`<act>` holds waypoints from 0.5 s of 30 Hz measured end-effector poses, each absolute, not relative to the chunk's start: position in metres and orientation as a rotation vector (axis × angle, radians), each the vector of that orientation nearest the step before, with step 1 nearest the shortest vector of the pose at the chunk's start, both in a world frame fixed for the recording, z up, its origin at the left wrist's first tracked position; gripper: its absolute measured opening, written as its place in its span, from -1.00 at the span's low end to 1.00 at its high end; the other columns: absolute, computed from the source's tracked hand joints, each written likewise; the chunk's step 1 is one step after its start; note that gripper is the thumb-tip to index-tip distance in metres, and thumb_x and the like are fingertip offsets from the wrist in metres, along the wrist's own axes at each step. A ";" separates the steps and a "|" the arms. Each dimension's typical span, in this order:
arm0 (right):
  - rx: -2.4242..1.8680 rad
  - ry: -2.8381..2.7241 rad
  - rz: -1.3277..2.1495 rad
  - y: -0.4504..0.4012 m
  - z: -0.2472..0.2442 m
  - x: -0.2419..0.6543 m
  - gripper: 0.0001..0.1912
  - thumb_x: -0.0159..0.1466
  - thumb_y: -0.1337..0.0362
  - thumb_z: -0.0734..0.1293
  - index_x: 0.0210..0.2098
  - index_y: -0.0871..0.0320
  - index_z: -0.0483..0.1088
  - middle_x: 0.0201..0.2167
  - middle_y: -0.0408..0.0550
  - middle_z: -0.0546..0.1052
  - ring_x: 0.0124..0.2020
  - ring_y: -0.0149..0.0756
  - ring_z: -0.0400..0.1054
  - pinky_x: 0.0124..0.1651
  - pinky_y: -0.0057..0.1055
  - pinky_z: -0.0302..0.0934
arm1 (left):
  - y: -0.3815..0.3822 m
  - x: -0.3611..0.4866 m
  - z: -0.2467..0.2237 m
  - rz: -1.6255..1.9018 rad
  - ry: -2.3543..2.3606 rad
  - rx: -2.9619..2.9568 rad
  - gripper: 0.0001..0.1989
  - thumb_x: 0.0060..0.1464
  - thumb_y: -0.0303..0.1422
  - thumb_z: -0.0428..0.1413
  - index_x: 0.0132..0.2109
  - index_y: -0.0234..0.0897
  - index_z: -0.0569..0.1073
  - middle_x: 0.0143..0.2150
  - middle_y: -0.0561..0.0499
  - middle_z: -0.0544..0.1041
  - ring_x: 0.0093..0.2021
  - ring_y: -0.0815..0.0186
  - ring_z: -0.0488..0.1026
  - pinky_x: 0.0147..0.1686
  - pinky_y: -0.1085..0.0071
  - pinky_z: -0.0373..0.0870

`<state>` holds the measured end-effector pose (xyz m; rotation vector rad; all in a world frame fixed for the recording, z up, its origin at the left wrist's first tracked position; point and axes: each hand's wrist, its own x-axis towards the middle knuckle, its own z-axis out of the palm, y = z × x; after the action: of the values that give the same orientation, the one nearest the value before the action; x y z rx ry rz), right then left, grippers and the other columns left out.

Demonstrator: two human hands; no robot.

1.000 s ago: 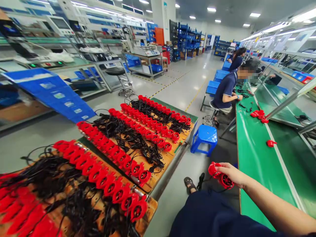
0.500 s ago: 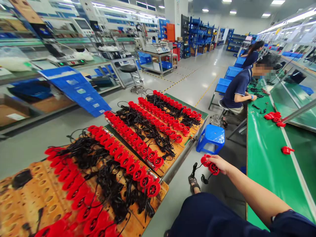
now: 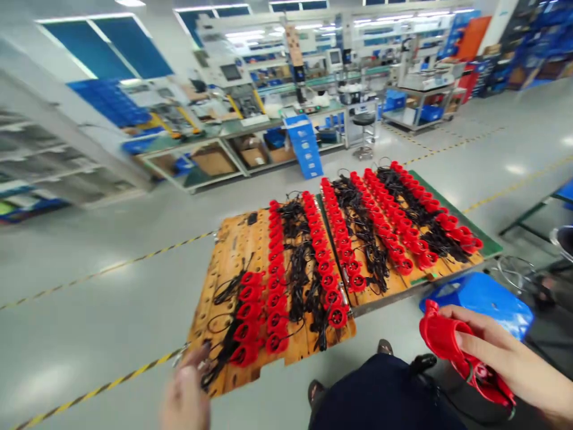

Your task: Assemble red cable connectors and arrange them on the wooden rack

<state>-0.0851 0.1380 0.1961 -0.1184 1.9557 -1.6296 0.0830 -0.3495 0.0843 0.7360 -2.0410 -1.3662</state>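
My right hand (image 3: 496, 346) is closed round red plastic housings (image 3: 447, 337), apparently two, with a black cable (image 3: 423, 363) hanging from them. My left hand (image 3: 185, 391), smeared by motion, is low at the left, near the front corner of a wooden board (image 3: 233, 239) with round holes. In line on that board stand rows of red round housings (image 3: 276, 301), with bundled black cables (image 3: 298, 269) lying between the rows. The short row (image 3: 246, 331) and its cables are nearest my left hand. Whether those fingers touch anything is unclear.
A second wooden board (image 3: 367, 292) on the right carries more red housings and cables. A blue plastic stool (image 3: 487, 301) stands beyond my right hand. Behind are a stack of blue bins (image 3: 305, 146), workbenches (image 3: 215, 128) and a round stool (image 3: 364, 119). Yellow-black tape (image 3: 107, 382) marks the floor.
My view has swung left and the wooden boards now sit further right. My right hand has come closer with the red housings. My left hand has entered at the lower left.
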 end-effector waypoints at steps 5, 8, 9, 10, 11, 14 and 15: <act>-0.429 1.684 -1.557 0.043 0.242 -0.123 -0.46 0.21 -0.21 0.48 -0.07 0.09 0.50 -0.40 -0.07 0.51 -0.52 -0.37 0.25 -0.50 -0.47 0.16 | -0.232 0.012 0.103 -1.964 -2.235 -0.087 0.33 -0.36 0.37 0.29 0.49 -0.11 0.09 0.52 -0.26 0.10 0.49 -0.26 0.05 0.46 -0.15 0.05; -0.525 1.568 -1.629 -0.035 0.252 -0.136 -0.47 0.18 -0.21 0.49 -0.18 0.12 0.47 -0.48 -0.15 0.43 -0.58 -0.45 0.14 -0.55 -0.49 0.03 | -0.195 -0.026 0.120 -2.269 -2.210 -0.436 0.54 -0.62 0.13 0.52 0.50 -0.22 0.03 0.48 -0.38 0.15 0.48 -0.30 0.05 0.48 -0.18 -0.06; -0.528 1.565 -1.677 -0.061 0.254 -0.139 -0.47 0.17 -0.20 0.49 -0.21 0.14 0.45 -0.48 -0.15 0.43 -0.57 -0.45 0.15 -0.53 -0.49 0.03 | -0.194 -0.033 0.124 -2.395 -2.159 -0.495 0.51 -0.62 0.06 0.56 0.47 -0.25 0.08 0.41 -0.41 0.25 0.44 -0.29 0.15 0.45 -0.20 0.02; -0.516 1.575 -1.727 -0.085 0.254 -0.143 -0.47 0.16 -0.18 0.50 -0.22 0.15 0.44 -0.47 -0.16 0.43 -0.55 -0.45 0.16 -0.52 -0.49 0.03 | -0.198 -0.037 0.126 -2.540 -2.095 -0.519 0.43 -0.59 0.01 0.58 0.44 -0.27 0.14 0.32 -0.41 0.38 0.37 -0.26 0.28 0.40 -0.18 0.13; -0.496 1.591 -1.776 -0.109 0.254 -0.147 -0.48 0.14 -0.16 0.51 -0.23 0.17 0.44 -0.48 -0.17 0.43 -0.55 -0.46 0.17 -0.51 -0.49 0.02 | -0.208 -0.039 0.128 -2.690 -2.023 -0.506 0.34 -0.53 -0.03 0.59 0.40 -0.28 0.20 0.20 -0.37 0.49 0.28 -0.20 0.40 0.33 -0.13 0.26; -0.447 1.638 -1.900 -0.175 0.253 -0.160 -0.49 0.10 -0.12 0.52 -0.25 0.18 0.44 -0.48 -0.18 0.45 -0.53 -0.46 0.21 -0.48 -0.49 0.06 | -0.259 -0.037 0.140 -2.938 -1.977 -0.315 -0.06 -0.20 -0.10 0.53 0.27 -0.27 0.33 -0.18 -0.12 0.62 -0.12 0.09 0.62 -0.01 0.16 0.51; -0.442 1.657 -1.940 -0.197 0.254 -0.165 -0.50 0.08 -0.10 0.53 -0.26 0.19 0.45 -0.47 -0.17 0.47 -0.52 -0.44 0.24 -0.47 -0.48 0.08 | -0.281 -0.039 0.147 -2.893 -2.055 -0.230 -0.23 -0.07 -0.11 0.46 0.21 -0.27 0.38 -0.28 -0.04 0.60 -0.25 0.19 0.60 -0.15 0.26 0.52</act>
<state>-0.1648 -0.1965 0.2541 -0.4422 1.6568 -1.9402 -0.0388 -0.2809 0.1472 -0.2299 -2.0553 -2.8928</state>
